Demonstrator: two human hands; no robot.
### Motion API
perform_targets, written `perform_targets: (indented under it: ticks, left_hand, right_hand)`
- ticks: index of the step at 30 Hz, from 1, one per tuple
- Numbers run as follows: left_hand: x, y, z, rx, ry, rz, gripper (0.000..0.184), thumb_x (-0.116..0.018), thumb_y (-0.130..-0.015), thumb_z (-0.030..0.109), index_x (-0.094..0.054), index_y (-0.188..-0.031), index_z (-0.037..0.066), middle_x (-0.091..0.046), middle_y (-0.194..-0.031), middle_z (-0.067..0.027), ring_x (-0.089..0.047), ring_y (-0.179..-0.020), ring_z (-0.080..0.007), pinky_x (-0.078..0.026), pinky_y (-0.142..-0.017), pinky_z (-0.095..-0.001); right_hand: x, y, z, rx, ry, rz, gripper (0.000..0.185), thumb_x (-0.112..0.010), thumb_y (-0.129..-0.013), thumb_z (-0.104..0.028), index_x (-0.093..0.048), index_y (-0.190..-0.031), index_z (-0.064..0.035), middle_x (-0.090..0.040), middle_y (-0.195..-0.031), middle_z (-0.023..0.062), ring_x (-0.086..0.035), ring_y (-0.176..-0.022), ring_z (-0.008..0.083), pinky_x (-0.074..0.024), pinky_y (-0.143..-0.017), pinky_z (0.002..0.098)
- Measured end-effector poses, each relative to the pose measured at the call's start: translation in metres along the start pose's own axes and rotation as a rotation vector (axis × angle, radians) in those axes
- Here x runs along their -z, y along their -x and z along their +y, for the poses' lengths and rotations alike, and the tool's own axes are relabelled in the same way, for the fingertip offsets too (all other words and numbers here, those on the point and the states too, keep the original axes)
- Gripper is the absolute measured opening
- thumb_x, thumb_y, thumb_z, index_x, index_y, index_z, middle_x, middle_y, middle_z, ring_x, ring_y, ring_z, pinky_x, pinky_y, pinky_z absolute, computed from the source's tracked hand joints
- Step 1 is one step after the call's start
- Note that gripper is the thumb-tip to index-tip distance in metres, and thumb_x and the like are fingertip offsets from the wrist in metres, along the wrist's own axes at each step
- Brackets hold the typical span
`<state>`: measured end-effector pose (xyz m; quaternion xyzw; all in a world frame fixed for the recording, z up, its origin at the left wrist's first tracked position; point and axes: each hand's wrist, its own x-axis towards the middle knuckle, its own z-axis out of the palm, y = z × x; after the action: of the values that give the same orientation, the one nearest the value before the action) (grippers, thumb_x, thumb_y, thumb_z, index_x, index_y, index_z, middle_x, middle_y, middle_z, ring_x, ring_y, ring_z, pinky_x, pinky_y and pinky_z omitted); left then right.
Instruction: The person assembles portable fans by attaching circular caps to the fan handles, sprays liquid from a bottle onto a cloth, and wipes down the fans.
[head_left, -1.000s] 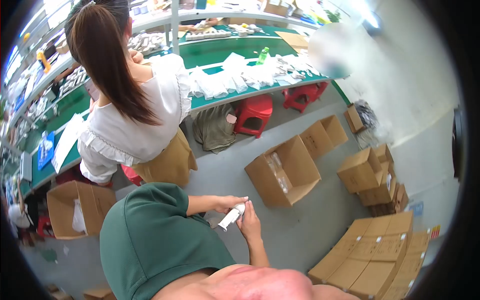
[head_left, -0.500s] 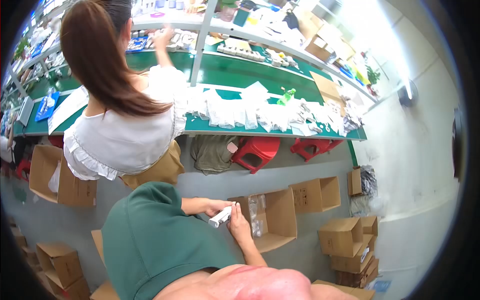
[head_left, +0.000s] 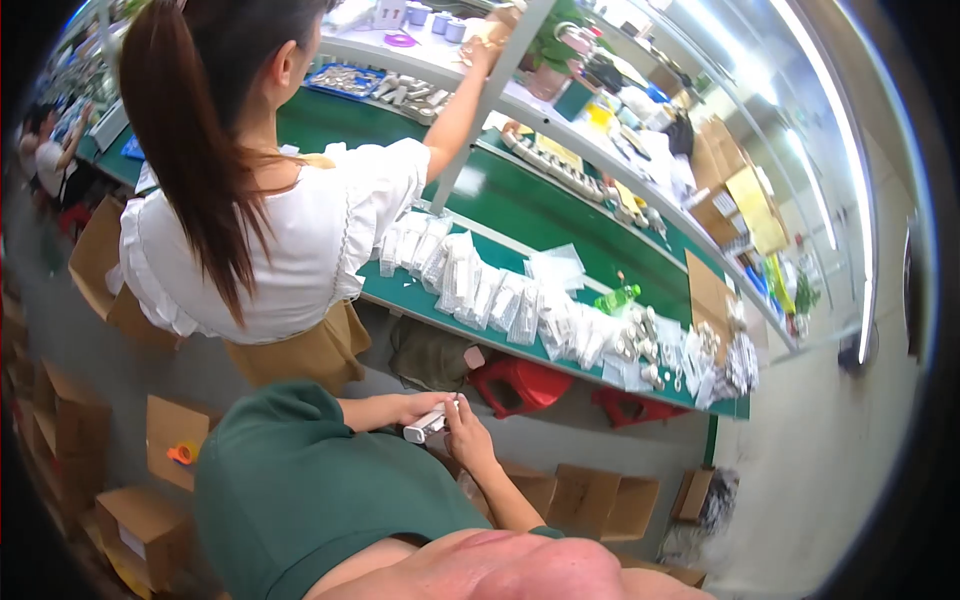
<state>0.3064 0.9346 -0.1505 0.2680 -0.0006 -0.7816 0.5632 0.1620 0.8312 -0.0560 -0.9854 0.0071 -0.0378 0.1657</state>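
In the lower middle, my left hand (head_left: pixel 413 406) is closed around a white elongated plastic piece (head_left: pixel 427 424), whose squared end points down and to the left. My right hand (head_left: pixel 466 434) grips the same piece from the other side, with its fingers near the upper end. Both hands are held in front of my green shirt. The fingers hide part of the piece, so its exact kind cannot be made out.
A co-worker (head_left: pixel 270 230) in a white top stands at the green workbench (head_left: pixel 400 292), one arm at the shelf. Bagged white parts (head_left: pixel 485 295) and a green bottle (head_left: pixel 617 298) lie there. Red stools (head_left: pixel 520 387) stand below; cardboard boxes (head_left: pixel 585 497) sit on the floor.
The view has shifted, and the bench appears lower and more tilted. The co-worker's arm now stretches farther right to the shelf. Both my hands still hold the white piece.
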Motion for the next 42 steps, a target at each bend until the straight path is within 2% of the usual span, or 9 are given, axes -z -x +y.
perform_targets:
  ticks: [3,7,8,14,19,23,26,32,42]
  left_hand:
    - [0.000,-0.020,0.039,-0.093,0.015,-0.023,0.045,-0.042,-0.102,0.051,-0.062,-0.109,0.012,-0.069,-0.087,-0.0056,-0.067,-0.065,-0.0168,-0.057,-0.056,-0.0297]
    - [-0.050,-0.057,0.103,-0.187,-0.134,0.016,0.045,-0.040,-0.102,0.050,-0.063,-0.108,0.012,-0.070,-0.085,-0.0042,-0.067,-0.064,-0.0152,-0.056,-0.052,-0.0280]
    - [-0.061,-0.067,0.116,-0.190,-0.128,0.059,0.046,-0.041,-0.102,0.051,-0.063,-0.107,0.012,-0.069,-0.083,-0.0037,-0.066,-0.061,-0.0153,-0.055,-0.051,-0.0279]
    - [-0.078,-0.115,0.149,-0.192,-0.123,0.110,0.049,-0.040,-0.101,0.054,-0.064,-0.108,0.012,-0.070,-0.085,-0.0048,-0.067,-0.062,-0.0164,-0.055,-0.051,-0.0283]
    - [-0.080,-0.145,0.169,-0.045,-0.074,0.093,0.047,-0.039,-0.102,0.052,-0.062,-0.113,0.012,-0.070,-0.084,-0.0048,-0.067,-0.062,-0.0160,-0.055,-0.050,-0.0275]
    - [-0.097,-0.181,0.187,0.062,-0.148,0.013,0.043,-0.041,-0.102,0.048,-0.062,-0.111,0.012,-0.070,-0.083,-0.0044,-0.066,-0.060,-0.0148,-0.055,-0.049,-0.0264]
    - [-0.131,-0.207,0.189,0.149,-0.149,0.020,0.040,-0.043,-0.102,0.045,-0.062,-0.111,0.012,-0.069,-0.084,-0.0043,-0.067,-0.062,-0.0149,-0.055,-0.049,-0.0269]
    - [-0.121,-0.266,0.157,0.387,-0.261,-0.245,0.036,-0.045,-0.100,0.041,-0.064,-0.108,0.011,-0.069,-0.087,-0.0042,-0.067,-0.067,-0.0154,-0.056,-0.053,-0.0276]
    - [-0.155,-0.328,0.143,0.552,-0.452,-0.184,0.037,-0.047,-0.099,0.044,-0.064,-0.100,0.011,-0.067,-0.076,-0.0050,-0.063,-0.053,-0.0157,-0.053,-0.043,-0.0271]
  right_hand:
    - [0.051,-0.041,0.028,0.045,-0.123,-0.172,0.072,-0.070,-0.076,-0.007,-0.042,-0.142,-0.0072,-0.049,-0.137,0.0259,-0.059,-0.112,0.0425,-0.0527,-0.090,0.0457]
    - [0.098,-0.077,0.097,0.050,-0.274,-0.034,0.071,-0.077,-0.078,-0.014,-0.045,-0.141,-0.0068,-0.054,-0.134,0.0204,-0.057,-0.118,0.0389,-0.0497,-0.096,0.0414]
    - [0.110,-0.084,0.109,0.067,-0.259,0.010,0.067,-0.079,-0.075,-0.013,-0.051,-0.135,-0.0056,-0.057,-0.128,0.0192,-0.061,-0.110,0.0384,-0.0530,-0.090,0.0423]
    - [0.136,-0.103,0.179,0.101,-0.258,-0.064,0.066,-0.080,-0.074,-0.017,-0.054,-0.134,-0.0083,-0.057,-0.126,0.0165,-0.062,-0.108,0.0366,-0.0530,-0.089,0.0411]
    - [0.143,-0.101,0.209,0.057,-0.318,-0.026,0.063,-0.078,-0.076,-0.014,-0.053,-0.132,-0.0053,-0.055,-0.128,0.0163,-0.060,-0.107,0.0374,-0.0528,-0.087,0.0424]
    - [0.155,-0.083,0.215,-0.256,-0.277,0.014,0.061,-0.080,-0.072,-0.015,-0.055,-0.128,-0.0064,-0.056,-0.121,0.0145,-0.059,-0.106,0.0354,-0.0523,-0.086,0.0421]
    - [0.162,-0.067,0.222,-0.268,-0.108,0.151,0.062,-0.083,-0.069,-0.017,-0.057,-0.124,-0.0076,-0.054,-0.114,0.0127,-0.056,-0.103,0.0343,-0.0509,-0.085,0.0416]
    - [0.169,-0.026,0.219,-0.465,-0.131,0.169,0.063,-0.086,-0.065,-0.021,-0.057,-0.118,-0.0088,-0.052,-0.106,0.0131,-0.055,-0.101,0.0340,-0.0499,-0.083,0.0430]
    - [0.160,0.028,0.266,-0.467,-0.151,0.301,0.057,-0.086,-0.064,-0.017,-0.055,-0.110,-0.0053,-0.053,-0.105,0.0151,-0.054,-0.097,0.0362,-0.0474,-0.083,0.0441]
